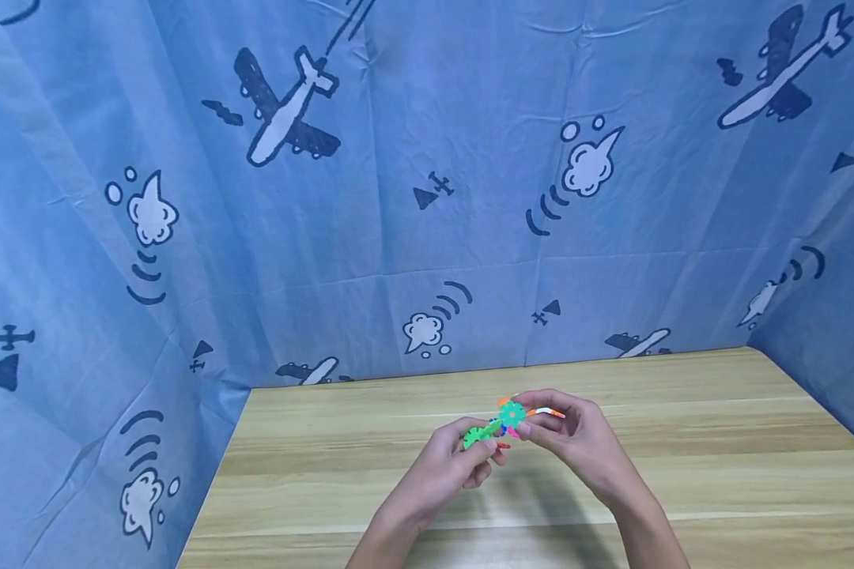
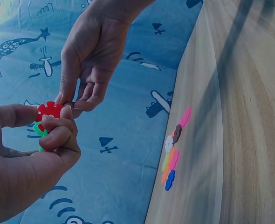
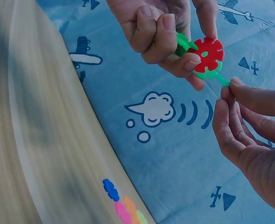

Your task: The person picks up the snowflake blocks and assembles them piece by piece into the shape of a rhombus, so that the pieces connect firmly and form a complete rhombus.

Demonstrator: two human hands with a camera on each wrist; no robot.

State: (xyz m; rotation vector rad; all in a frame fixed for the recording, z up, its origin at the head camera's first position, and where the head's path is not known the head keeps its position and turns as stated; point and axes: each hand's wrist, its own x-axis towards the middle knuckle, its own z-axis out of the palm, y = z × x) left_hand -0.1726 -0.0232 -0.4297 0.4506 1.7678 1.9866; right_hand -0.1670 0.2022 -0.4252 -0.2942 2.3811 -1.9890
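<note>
My left hand (image 1: 447, 460) holds a small cluster of notched plastic building discs, with green discs (image 1: 474, 437) showing on top. A red notched disc (image 3: 209, 54) belongs to the same cluster and faces the right wrist camera. Opposite it, my right hand (image 1: 585, 444) pinches a teal-green disc (image 1: 512, 415) between thumb and fingertips. Seen edge-on in the right wrist view, this green disc (image 3: 223, 80) meets the cluster; whether it is slotted in, I cannot tell. Fingers of the left hand (image 2: 44, 158) cover part of the cluster.
On the wooden table (image 1: 313, 474), beyond the hands, lie several loose discs, among them a blue disc (image 2: 170, 180), a white disc (image 2: 169, 143) and a pink disc (image 2: 186, 117). Blue printed cloth (image 1: 370, 237) stands around the table's back and sides.
</note>
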